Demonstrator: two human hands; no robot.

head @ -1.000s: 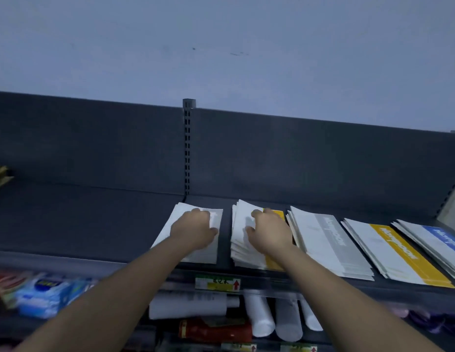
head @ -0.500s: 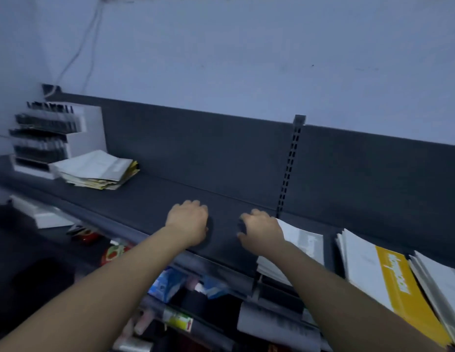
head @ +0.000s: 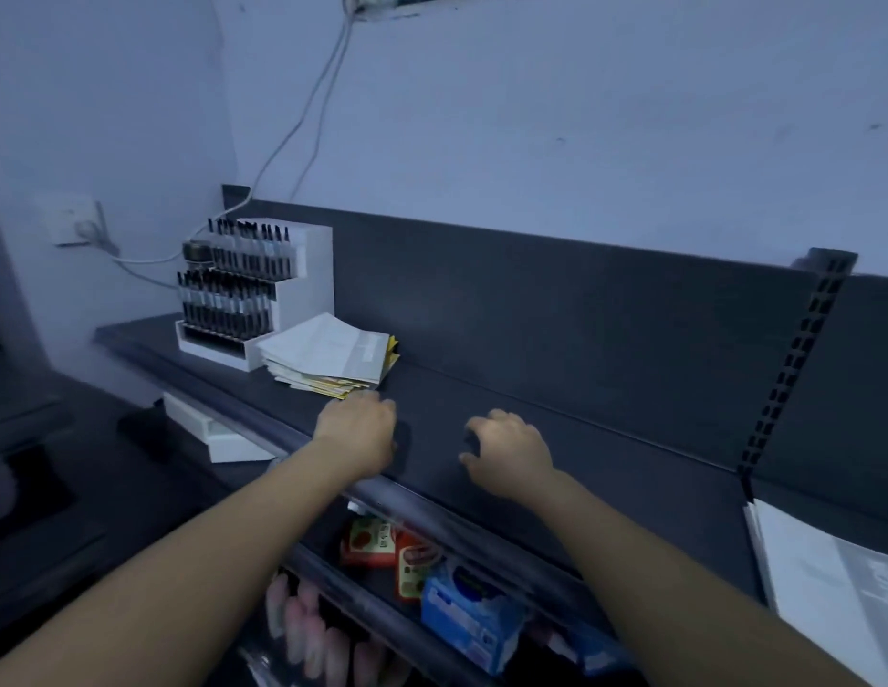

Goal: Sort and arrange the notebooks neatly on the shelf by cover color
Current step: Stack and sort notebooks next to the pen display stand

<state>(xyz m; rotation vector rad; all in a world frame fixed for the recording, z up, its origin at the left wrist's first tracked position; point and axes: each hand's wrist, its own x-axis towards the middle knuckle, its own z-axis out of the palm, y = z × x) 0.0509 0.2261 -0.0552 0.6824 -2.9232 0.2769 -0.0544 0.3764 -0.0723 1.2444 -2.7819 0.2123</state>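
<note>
Neither hand visibly holds a notebook: the right hand (head: 511,451) hovers with loosely curled fingers and thumb apart, empty, over the dark shelf (head: 630,453), while the left hand (head: 355,431) is seen from the back, its fingertips hidden, so we cannot tell whether it touches or grips the near corner of the mixed stack (head: 332,357) just beyond it. That stack, grey-white covers above yellow ones, lies against the pen rack (head: 256,295) at the shelf's left end. A second pile, the white stack (head: 828,587), is cut off by the right edge, and its lower covers cannot be made out. Compared with half a second earlier, we note that the view has swung left: the right hand has come away from the white stack, now well apart, and the left hand has closed on the mixed stack. Between the two piles the shelf runs bare from front lip to back panel, interrupted only by the slotted upright (head: 798,359). Below the lip, dim red packets (head: 382,542) and blue packs (head: 469,622) are partly hidden.
</note>
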